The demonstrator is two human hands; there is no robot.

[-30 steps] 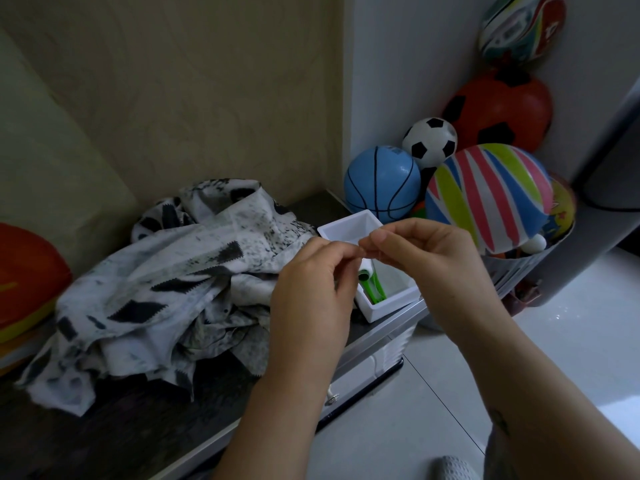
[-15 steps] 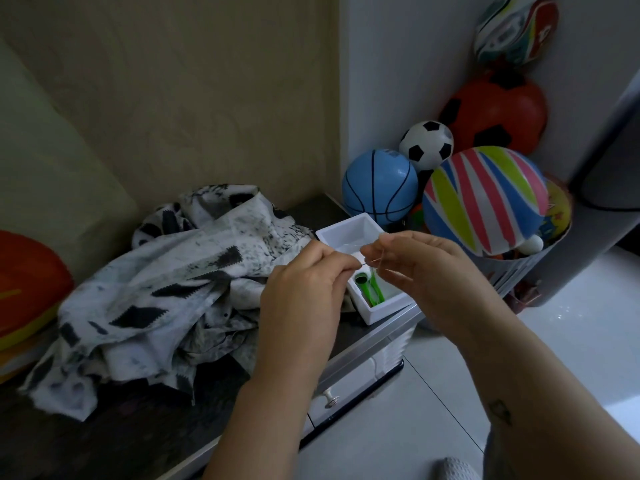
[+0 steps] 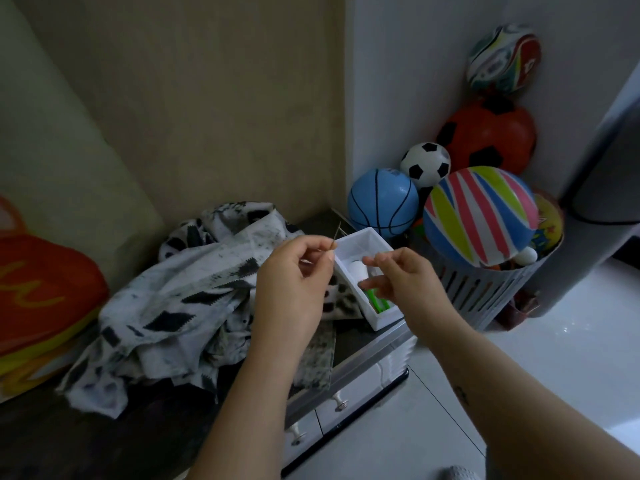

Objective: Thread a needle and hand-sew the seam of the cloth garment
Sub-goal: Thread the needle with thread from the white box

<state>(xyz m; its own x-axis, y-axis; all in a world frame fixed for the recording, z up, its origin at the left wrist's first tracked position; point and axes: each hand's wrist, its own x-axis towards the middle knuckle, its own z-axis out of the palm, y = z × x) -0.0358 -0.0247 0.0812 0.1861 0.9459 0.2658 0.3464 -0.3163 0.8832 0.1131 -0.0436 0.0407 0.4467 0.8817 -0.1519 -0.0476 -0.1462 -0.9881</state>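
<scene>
Head view has both forearms reaching in from the bottom, bare, hands meeting over the front edge of the dark tabletop (image 3: 104,441). The left hand (image 3: 294,282) is raised with its back to the camera, thumb and forefinger pinched tight on a thin metal needle (image 3: 334,241) that pokes up at a slight tilt. The right hand (image 3: 405,278) sits just beside it, apart, with fingers loosely curled and spread and nothing visible in them; any thread is too fine to make out.

The garment (image 3: 173,289) is a soft, crumpled heap of white cloth with black jagged patches, lying on the tabletop left of the hands. A rectangular white plastic box (image 3: 384,320) sits right under the right hand, with something bright green (image 3: 375,303) inside. Behind it is a smooth blue basketball (image 3: 382,202), plus a glossy striped ball (image 3: 478,216) on top of a slatted white basket (image 3: 485,296).
</scene>
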